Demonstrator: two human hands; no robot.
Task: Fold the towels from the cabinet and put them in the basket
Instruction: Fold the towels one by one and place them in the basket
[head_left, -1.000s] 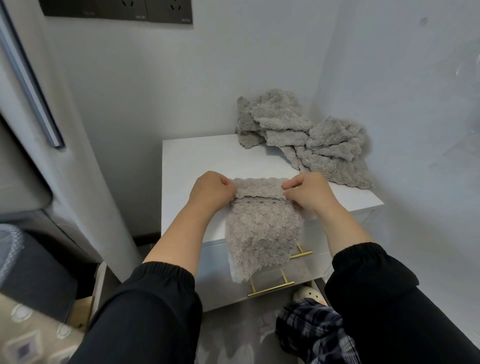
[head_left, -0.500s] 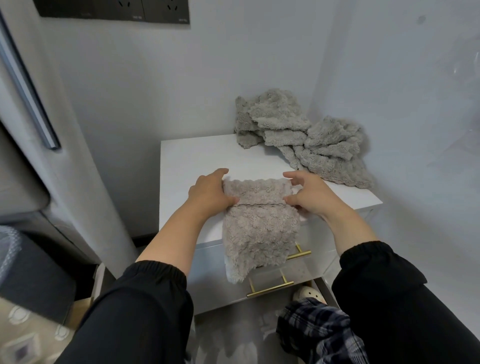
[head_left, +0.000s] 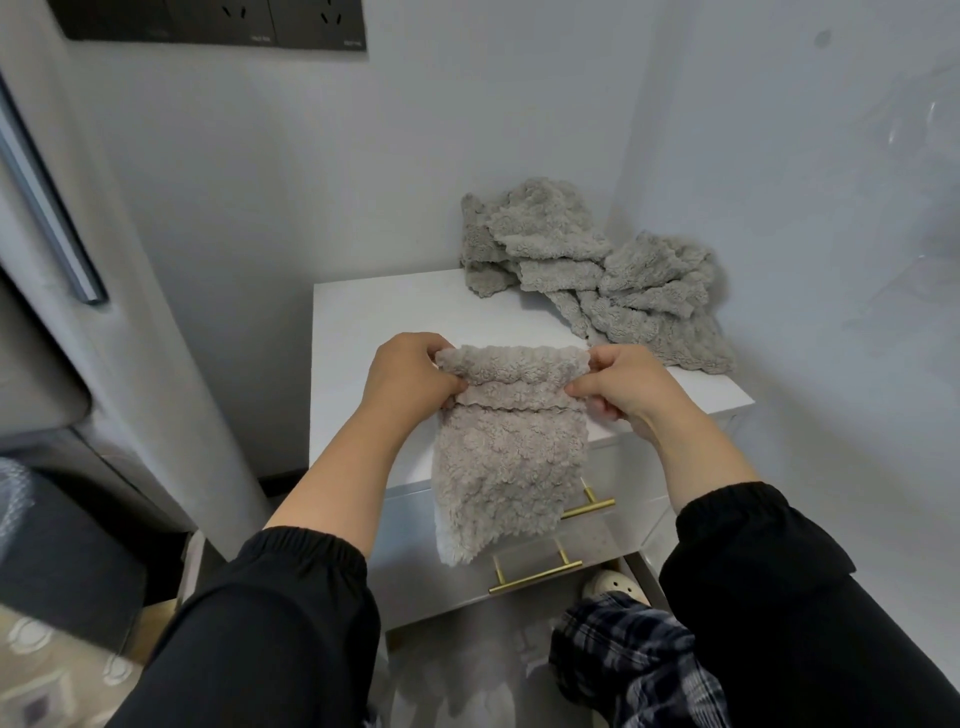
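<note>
Left hand: the left hand (head_left: 410, 384) has its fingers curled and pinches the left end of the folded band of the grey towel (head_left: 511, 457).
Right hand: the right hand (head_left: 628, 389) is also closed. Its thumb and fingers pinch the right end of the same band.
Towel in the hands: it stretches between the two hands. Its upper part is turned over into a narrow fold and lies on the white cabinet (head_left: 363, 322). Its lower part hangs below the hands, over the front edge and in front of the drawers.
Other towels: a loose grey pile of towels (head_left: 597, 280) lies on the cabinet beyond the right hand, in the corner of the two walls and apart from the held towel.
Cabinet front: two gold handles (head_left: 535, 574) show below the hands, the upper one partly covered by the hanging towel.
Sleeves: both forearms are bare, and the black sleeves (head_left: 270, 613) are pushed up behind them.
Wall: dark sockets (head_left: 218, 21) sit high above the left hand.
</note>
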